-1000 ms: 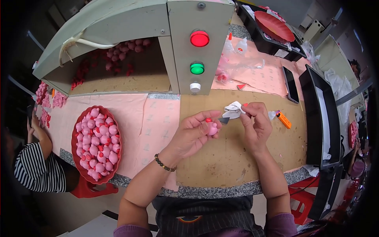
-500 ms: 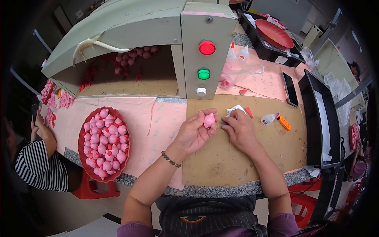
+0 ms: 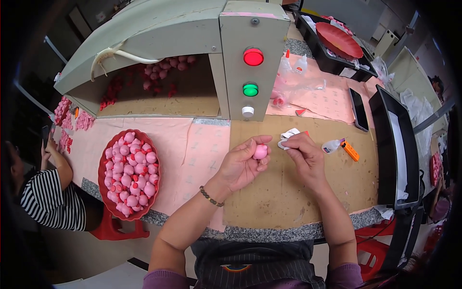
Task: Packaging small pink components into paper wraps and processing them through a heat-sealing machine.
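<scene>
Evidently, the round, glossy pink figure (image 3: 260, 151) is in the left hand (image 3: 238, 166), pinched between thumb and fingertips above the brown cardboard sheet (image 3: 269, 204) that covers the middle of the grey speckled worktop (image 3: 288, 234), toward its near edge. Just beside it, the right hand (image 3: 310, 156) bends its fingers inward at the crumpled white cloth (image 3: 288, 135); whether they grip it or only touch it, I cannot tell. For good handling, I judge that a light, even pinch suits so small and smooth a thing, with the thumb kept off the face being worked on, the cloth within easy reach, and both hands low over the cardboard so that a slip falls softly. Near the right hand, toward the worktop's right edge, lie a small clear squeeze bottle (image 3: 331, 146) and an orange plastic-cased tool (image 3: 350, 150); keeping the wrist clear of both seems wise. Toward the left, by the near edge, a red scalloped tray (image 3: 102, 173) holds many similar pink figures. Beyond the cardboard stands a pale green metal cabinet (image 3: 236, 72), and a long black tray (image 3: 383, 164) lines the right edge.
</scene>
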Motion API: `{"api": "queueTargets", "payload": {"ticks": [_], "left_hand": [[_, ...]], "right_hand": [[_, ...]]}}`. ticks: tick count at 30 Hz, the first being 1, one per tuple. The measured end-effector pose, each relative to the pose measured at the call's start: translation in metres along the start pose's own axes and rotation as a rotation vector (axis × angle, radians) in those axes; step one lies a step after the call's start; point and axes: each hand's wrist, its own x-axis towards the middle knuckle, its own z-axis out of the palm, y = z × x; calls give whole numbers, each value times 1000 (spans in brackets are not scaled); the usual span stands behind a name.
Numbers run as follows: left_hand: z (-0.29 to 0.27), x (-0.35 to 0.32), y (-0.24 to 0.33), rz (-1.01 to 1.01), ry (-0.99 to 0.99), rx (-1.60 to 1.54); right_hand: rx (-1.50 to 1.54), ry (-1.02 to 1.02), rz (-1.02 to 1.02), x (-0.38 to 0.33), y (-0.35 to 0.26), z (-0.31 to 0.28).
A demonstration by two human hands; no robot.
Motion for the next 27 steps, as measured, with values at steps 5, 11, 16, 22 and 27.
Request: {"api": "queueTargets", "payload": {"ticks": [5,11,16,22,27], "left_hand": [[0,0,-5,-23,29,17],[5,1,-17,-46,75,65],[1,2,-24,-80,105,153],[-2,1,-22,-30,26,188],[1,4,-23,2,113,189]], "right_hand": [[435,118,292,-6,-17,4],[227,24,118,-6,-30,12],[54,-29,95,-6,-19,10],[-88,-33,33,0,9,-8],[-14,-39,47,-3,-7,-1]]}}
